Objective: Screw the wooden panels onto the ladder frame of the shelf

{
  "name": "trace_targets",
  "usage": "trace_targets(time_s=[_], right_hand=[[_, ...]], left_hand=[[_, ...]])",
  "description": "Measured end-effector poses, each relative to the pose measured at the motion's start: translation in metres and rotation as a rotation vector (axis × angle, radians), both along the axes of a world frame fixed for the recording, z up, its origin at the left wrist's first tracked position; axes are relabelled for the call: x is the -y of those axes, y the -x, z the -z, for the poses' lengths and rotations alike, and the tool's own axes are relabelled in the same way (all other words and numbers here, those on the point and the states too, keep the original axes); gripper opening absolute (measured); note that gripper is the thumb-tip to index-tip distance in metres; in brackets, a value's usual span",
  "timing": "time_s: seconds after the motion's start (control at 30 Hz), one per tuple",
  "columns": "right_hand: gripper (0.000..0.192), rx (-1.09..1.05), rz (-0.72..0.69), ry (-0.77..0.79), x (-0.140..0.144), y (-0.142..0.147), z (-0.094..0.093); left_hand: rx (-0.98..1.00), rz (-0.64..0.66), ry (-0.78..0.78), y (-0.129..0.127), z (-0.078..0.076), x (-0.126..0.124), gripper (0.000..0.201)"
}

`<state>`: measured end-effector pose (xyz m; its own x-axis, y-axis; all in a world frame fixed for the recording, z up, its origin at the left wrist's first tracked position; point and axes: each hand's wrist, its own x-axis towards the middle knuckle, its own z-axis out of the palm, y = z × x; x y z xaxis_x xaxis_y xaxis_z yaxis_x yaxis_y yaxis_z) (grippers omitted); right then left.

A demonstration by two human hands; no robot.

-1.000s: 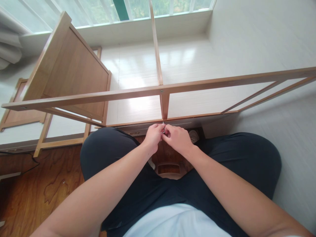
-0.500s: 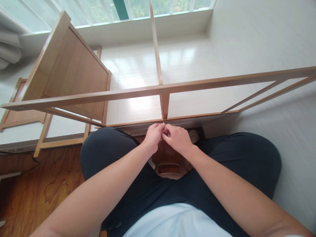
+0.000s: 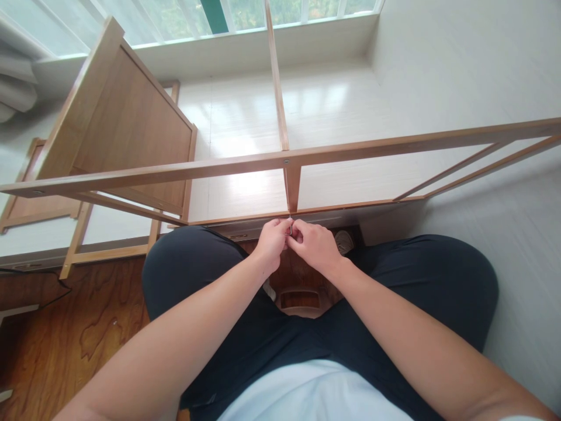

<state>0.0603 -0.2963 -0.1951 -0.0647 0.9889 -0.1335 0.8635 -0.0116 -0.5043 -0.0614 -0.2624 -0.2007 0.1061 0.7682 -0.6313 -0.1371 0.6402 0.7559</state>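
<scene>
Light-brown wooden frame: just past the dark-trousered knees, stretching left to right
Left hand: pinching a small silver metal piece by the frame's middle
Right hand: pinching it too, close beside

Smooth wood frame, glossy pale ledge before you
The small piece you grip looks like shiny metal; the frame and panel are wood with a soft sheen; the floor is glossy, grained wood; your trousers are matt cloth, your shirt softly creased fabric.
</scene>
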Motion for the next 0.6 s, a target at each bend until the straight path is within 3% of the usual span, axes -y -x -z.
trace_targets(time_s=[0.37, 0.6], right_hand=[[0.017, -0.028, 0.015, 0.021, -0.0002, -0.0021, -0.0021], [0.019, -0.18, 0.039, 0.076, -0.0012, -0.0057, -0.0024]], left_hand=[[-0.038, -0.003, 0.015, -0.0014, -0.0036, -0.0003, 0.02], [-0.08, 0.014, 0.013, -0.0004, -0.002, -0.0011, 0.023]])
